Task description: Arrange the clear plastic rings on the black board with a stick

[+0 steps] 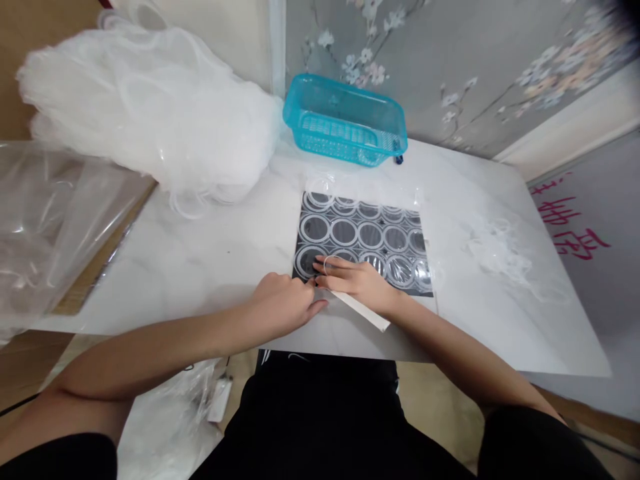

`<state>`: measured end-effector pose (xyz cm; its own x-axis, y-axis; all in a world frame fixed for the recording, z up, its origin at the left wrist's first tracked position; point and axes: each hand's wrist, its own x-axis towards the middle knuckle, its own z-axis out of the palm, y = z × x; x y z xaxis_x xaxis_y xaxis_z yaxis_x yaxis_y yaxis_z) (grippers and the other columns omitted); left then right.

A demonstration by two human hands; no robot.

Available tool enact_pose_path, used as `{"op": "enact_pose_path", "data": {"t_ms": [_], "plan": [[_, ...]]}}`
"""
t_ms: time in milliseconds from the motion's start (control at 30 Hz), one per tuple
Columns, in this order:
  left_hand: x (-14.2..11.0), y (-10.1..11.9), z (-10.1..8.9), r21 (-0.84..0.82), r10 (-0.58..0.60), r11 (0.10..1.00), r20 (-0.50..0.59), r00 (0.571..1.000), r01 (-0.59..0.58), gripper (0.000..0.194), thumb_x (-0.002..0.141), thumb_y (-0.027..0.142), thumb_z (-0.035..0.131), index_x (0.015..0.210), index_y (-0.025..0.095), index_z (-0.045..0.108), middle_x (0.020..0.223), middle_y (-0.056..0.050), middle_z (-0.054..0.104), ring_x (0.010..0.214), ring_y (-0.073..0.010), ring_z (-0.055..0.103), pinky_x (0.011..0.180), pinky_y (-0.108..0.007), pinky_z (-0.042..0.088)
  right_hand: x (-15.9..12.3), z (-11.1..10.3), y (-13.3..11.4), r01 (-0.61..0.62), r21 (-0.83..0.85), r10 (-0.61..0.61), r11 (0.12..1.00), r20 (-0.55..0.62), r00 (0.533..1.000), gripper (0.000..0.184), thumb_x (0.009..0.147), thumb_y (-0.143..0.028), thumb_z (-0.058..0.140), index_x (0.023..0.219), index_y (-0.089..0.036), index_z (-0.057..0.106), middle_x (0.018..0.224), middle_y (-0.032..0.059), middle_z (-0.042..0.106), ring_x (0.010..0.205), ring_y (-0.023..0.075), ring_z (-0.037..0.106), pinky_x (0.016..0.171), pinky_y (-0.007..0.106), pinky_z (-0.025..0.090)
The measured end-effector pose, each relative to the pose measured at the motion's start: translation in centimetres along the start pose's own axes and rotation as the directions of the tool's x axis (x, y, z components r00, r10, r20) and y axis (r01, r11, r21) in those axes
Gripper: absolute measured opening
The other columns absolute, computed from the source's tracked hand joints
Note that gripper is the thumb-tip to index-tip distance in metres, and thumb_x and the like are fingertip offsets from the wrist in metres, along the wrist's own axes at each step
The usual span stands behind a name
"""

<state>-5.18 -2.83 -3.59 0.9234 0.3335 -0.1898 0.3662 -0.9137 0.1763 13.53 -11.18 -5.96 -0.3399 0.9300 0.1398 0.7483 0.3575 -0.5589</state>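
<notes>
My left hand [289, 299] is curled near the lower left corner of a black sheet printed with white rings [370, 235]. Its fingertips meet those of my right hand, and anything pinched there is hidden. My right hand [359, 283] reaches over the bottom rows of the sheet, fingers pointing left. A thin clear ring [327, 261] loops up at its fingertips and appears held in them. Beneath that hand a narrow white strip [361, 311] slants toward the table's front edge. Glossy clear film covers part of the sheet.
A blue plastic basket [345, 120] stands behind the sheet. A big bundle of white translucent material [155, 107] fills the back left. On the right lies a loose pile of clear rings [500, 250]. Clear plastic sheeting [45, 227] drapes at the far left of the marbled table [225, 260].
</notes>
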Motion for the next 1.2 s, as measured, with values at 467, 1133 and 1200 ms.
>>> {"op": "enact_pose_path", "data": {"t_ms": [467, 1133, 1200], "plan": [[0.4, -0.2, 0.3, 0.012, 0.219, 0.975, -0.187, 0.958, -0.221, 0.037, 0.093, 0.044, 0.04, 0.095, 0.016, 0.063, 0.087, -0.008, 0.065, 0.086, -0.0221, 0.058, 0.059, -0.027, 0.038, -0.9, -4.3, 1.0, -0.291, 0.156, 0.33, 0.944, -0.482, 0.812, 0.016, 0.091, -0.031, 0.05, 0.091, -0.023, 0.064, 0.098, 0.0055, 0.069, 0.1, 0.0229, 0.062, 0.086, 0.036, 0.047], [1.0, 0.5, 1.9, 0.212, 0.469, 0.881, -0.268, 0.841, -0.424, 0.053, 0.093, 0.054, 0.034, 0.099, 0.01, 0.063, 0.125, -0.013, 0.059, 0.12, -0.0315, 0.045, 0.1, -0.044, 0.032, -4.5, 1.0, 0.4, -0.313, 0.389, 0.461, 0.866, -0.384, 0.8, 0.015, 0.087, -0.03, 0.058, 0.097, -0.023, 0.067, 0.1, 0.0041, 0.071, 0.109, 0.023, 0.06, 0.096, 0.04, 0.047], [1.1, 0.4, 2.0, 0.211, 0.465, 0.883, -0.267, 0.844, -0.419, 0.053, 0.093, 0.054, 0.034, 0.099, 0.011, 0.063, 0.125, -0.013, 0.059, 0.121, -0.0317, 0.044, 0.1, -0.044, 0.032, -4.5, 1.0, 0.3, -0.311, 0.394, 0.463, 0.865, -0.383, 0.8, 0.015, 0.088, -0.03, 0.057, 0.097, -0.023, 0.066, 0.101, 0.0045, 0.071, 0.109, 0.0232, 0.061, 0.097, 0.041, 0.047]]}}
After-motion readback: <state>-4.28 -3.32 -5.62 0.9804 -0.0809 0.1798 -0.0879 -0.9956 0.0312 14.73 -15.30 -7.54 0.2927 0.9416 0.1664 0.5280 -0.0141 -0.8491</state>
